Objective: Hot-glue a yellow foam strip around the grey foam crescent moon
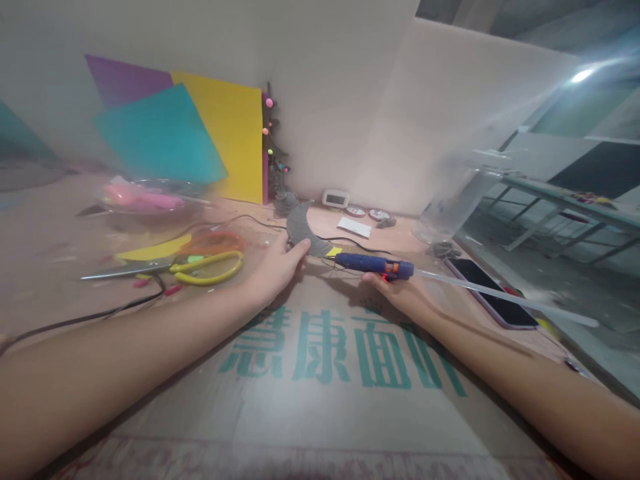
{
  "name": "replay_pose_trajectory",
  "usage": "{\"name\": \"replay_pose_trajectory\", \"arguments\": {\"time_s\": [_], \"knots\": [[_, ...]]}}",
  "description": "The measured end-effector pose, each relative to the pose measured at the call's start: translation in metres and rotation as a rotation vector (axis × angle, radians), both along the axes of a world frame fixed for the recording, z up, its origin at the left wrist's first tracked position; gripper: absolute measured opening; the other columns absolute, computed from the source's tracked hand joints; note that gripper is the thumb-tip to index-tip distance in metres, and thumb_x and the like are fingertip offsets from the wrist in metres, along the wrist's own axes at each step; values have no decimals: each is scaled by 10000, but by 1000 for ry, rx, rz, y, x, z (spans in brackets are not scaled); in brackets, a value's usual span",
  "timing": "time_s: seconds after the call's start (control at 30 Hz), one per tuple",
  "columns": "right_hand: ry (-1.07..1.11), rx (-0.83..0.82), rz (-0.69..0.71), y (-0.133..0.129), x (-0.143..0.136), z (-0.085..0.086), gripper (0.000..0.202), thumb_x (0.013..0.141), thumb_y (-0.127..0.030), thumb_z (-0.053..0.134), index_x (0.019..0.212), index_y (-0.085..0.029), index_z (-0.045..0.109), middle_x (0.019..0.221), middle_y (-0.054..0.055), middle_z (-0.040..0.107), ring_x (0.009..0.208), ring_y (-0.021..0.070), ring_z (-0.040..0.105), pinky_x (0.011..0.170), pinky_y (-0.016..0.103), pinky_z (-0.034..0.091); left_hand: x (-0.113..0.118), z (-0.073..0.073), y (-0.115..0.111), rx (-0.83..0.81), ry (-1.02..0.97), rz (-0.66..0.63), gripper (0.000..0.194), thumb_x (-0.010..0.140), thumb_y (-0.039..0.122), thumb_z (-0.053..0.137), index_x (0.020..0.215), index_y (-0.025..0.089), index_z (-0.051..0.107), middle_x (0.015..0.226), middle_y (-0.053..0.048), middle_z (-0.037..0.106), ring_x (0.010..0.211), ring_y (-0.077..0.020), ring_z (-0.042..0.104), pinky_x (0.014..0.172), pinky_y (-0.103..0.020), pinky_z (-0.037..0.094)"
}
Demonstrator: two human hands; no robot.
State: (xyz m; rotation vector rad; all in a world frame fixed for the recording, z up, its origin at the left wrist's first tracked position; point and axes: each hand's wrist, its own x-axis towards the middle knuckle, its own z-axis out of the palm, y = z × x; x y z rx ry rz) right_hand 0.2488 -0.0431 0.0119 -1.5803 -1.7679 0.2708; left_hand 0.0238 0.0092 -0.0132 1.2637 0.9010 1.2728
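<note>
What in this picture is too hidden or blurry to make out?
- Head view: the right hand lies mostly under the blue glue gun, so its fingers are hidden.
- The pink things at left are smeared by blur.
- The small white device by the wall is too small to read.

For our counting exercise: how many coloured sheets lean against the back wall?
3 by this wall: a purple sheet furthest back on the left, a teal sheet overlapping in front, and a yellow sheet to the right. More may be hidden behind them.

Scissors (170, 267) left of crescent cutout (303, 230); phone (493, 292) far right.
</note>
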Motion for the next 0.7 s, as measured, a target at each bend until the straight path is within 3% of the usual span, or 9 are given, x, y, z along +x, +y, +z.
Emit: {"name": "replay_pose_trajectory", "arguments": {"time_s": [0.7], "knots": [[1,-2,-63,3,2,-4,315,693,-545,653,705,-231,660,677,48,719,641,265,674,607,363,548,1,0,-2,-40,-26,-3,195,816,357,616,870,207,504,628,59,486,499,-60,439,439,-142,370]]}}
